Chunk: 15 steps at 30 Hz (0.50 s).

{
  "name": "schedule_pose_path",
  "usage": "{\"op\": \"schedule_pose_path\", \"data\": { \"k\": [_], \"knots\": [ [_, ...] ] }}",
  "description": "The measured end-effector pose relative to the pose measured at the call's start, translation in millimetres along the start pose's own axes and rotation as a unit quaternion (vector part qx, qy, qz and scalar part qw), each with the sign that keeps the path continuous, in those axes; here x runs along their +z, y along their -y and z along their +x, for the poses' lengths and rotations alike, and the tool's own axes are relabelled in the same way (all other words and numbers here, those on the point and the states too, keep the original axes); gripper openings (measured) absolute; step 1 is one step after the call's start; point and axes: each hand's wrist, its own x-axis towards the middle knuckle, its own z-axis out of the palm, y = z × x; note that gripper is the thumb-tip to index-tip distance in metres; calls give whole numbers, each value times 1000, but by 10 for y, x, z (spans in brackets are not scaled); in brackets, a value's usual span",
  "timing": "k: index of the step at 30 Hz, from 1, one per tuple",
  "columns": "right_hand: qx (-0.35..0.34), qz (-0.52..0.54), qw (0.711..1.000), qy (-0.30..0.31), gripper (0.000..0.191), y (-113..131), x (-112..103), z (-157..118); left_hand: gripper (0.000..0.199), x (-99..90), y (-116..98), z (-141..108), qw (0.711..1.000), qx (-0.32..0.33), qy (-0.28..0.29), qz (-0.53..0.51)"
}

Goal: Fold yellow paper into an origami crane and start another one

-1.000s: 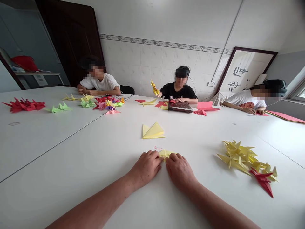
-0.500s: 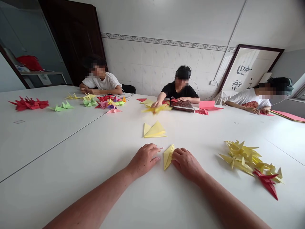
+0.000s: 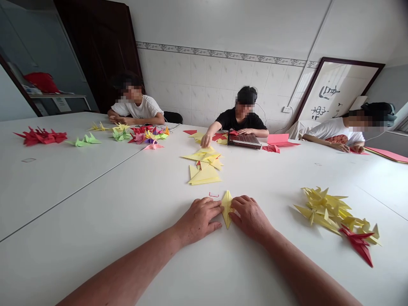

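Note:
A narrow diamond of folded yellow origami paper (image 3: 227, 209) lies on the table between my two hands, one point toward me. My left hand (image 3: 201, 219) rests on the table with its fingers stretched out, their tips touching the paper's left edge. From the other side my right hand (image 3: 251, 217) grips the right edge, fingers curled and thumb lower down. Just beyond them is a small red mark (image 3: 213, 195) on the tabletop. Farther off is a loose pile of folded yellow papers (image 3: 205, 173), with bits of red showing in it.
Yellow paper cranes (image 3: 325, 208) and a red one (image 3: 358, 244) lie to my right. Coloured cranes (image 3: 148, 135) and red ones (image 3: 43, 136) sit at the far left. Across the table, a co-worker's hand (image 3: 206, 140) reaches over the pile, near a brown slatted box (image 3: 244, 140). Two other people sit at the sides.
My left hand has moved right to touch the folded paper, which now stands straighter. The co-worker's hand has put more folded yellow papers onto the ones in front of me.

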Motion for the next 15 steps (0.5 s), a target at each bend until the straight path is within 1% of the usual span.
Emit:
{"op": "schedule_pose_path", "data": {
  "k": [2,5,7,10,13,15],
  "knots": [
    [-2,14,1000,-9,13,-18,17,0,41,10,-8,-3,1000,-2,-13,-20],
    [-14,41,999,-29,21,-54,52,2,40,42,4,7,998,-29,-38,-46],
    [-28,55,997,-40,23,-77,80,7,40,73,34,19,996,-46,-61,-49],
    [-50,64,995,-53,22,-105,120,14,44,113,95,38,993,-46,-88,-59],
    [-74,67,993,-58,20,-124,154,15,42,125,132,54,993,-32,-92,-74],
    [-84,66,992,-59,19,-132,171,11,36,115,131,62,994,-22,-82,-75]
  ]
}}
